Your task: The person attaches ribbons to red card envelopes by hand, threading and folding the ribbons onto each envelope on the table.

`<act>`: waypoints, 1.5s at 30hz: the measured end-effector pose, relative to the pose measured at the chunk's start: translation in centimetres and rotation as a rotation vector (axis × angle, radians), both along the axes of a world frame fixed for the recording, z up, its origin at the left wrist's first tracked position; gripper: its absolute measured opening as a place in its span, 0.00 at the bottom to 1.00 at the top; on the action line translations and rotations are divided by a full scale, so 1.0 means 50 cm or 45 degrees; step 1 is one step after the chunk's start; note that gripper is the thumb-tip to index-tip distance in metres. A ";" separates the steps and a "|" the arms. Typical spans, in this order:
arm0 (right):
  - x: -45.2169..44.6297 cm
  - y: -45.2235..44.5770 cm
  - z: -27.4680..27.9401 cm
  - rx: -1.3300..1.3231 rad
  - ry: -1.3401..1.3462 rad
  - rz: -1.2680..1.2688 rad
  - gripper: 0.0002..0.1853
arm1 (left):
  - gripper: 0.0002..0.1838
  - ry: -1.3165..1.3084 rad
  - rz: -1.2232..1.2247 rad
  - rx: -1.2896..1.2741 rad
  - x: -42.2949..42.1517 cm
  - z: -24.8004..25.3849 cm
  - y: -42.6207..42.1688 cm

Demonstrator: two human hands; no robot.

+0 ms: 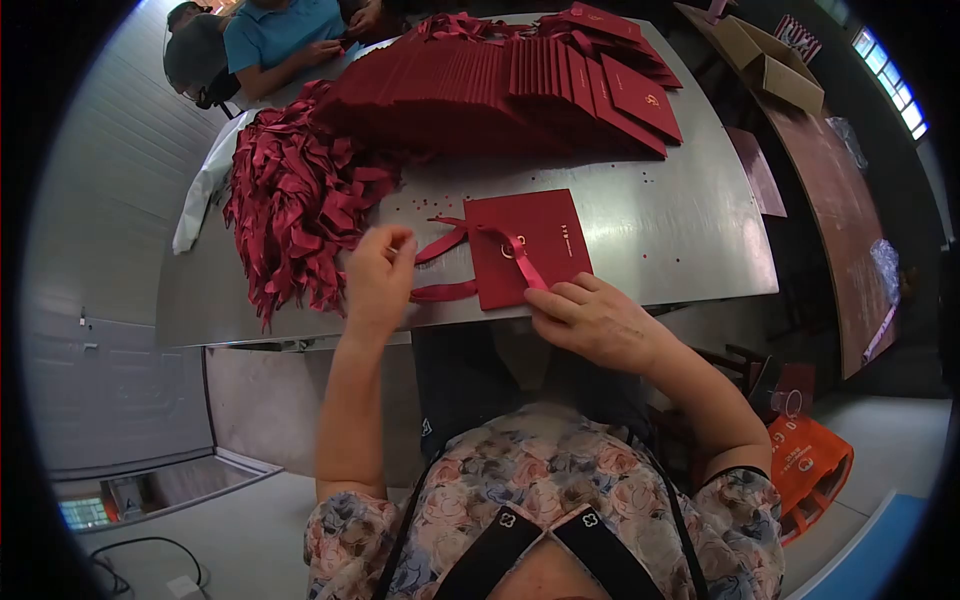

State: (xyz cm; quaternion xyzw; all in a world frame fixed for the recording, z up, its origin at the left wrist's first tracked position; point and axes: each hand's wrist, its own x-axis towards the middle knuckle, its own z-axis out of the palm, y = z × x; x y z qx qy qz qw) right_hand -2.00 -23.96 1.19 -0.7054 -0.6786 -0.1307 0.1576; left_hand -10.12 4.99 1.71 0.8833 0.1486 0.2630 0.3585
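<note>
A dark red paper gift bag (pixel 545 235) lies flat on the metal table in front of me, with small gold print on its face. A red ribbon (pixel 523 265) crosses its front, and my right hand (pixel 598 322) pinches the lower end at the bag's near edge. From the bag's left side another ribbon length (pixel 445 292) reaches toward my left hand (pixel 378 280). That hand is raised just left of the bag, fingers curled together; whatever is between them is hidden. A big heap of loose red ribbons (pixel 295 200) lies left of my left hand.
Long rows of red bags (pixel 430 90) stand stacked across the far side of the metal table (pixel 690 240). Small red dots are scattered on it. A person in a blue shirt (pixel 285 45) is at the far left. An open cardboard box (pixel 770 65) rests on a side table at right.
</note>
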 end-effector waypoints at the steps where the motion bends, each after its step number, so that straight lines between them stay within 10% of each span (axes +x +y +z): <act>1: 0.004 0.000 0.004 -0.008 -0.004 0.013 0.08 | 0.06 0.120 -0.072 -0.185 -0.016 -0.003 -0.018; 11: 0.023 -0.002 0.019 -0.135 0.053 0.061 0.04 | 0.10 0.381 -0.121 -0.373 -0.002 -0.022 -0.124; 16: 0.034 0.009 0.015 0.487 0.722 -0.111 0.14 | 0.06 0.307 -0.128 -0.663 0.016 -0.014 -0.132; 20: 0.050 0.010 0.009 0.287 1.293 -0.538 0.11 | 0.04 0.214 -0.168 -0.764 0.027 -0.001 -0.136; 32: 0.063 0.074 0.014 0.176 0.174 -0.561 0.08 | 0.05 0.485 -0.124 -0.765 0.062 0.018 -0.153; 45: 0.058 0.057 0.009 0.462 0.410 -0.570 0.03 | 0.04 0.552 -0.179 -1.234 0.062 -0.006 -0.127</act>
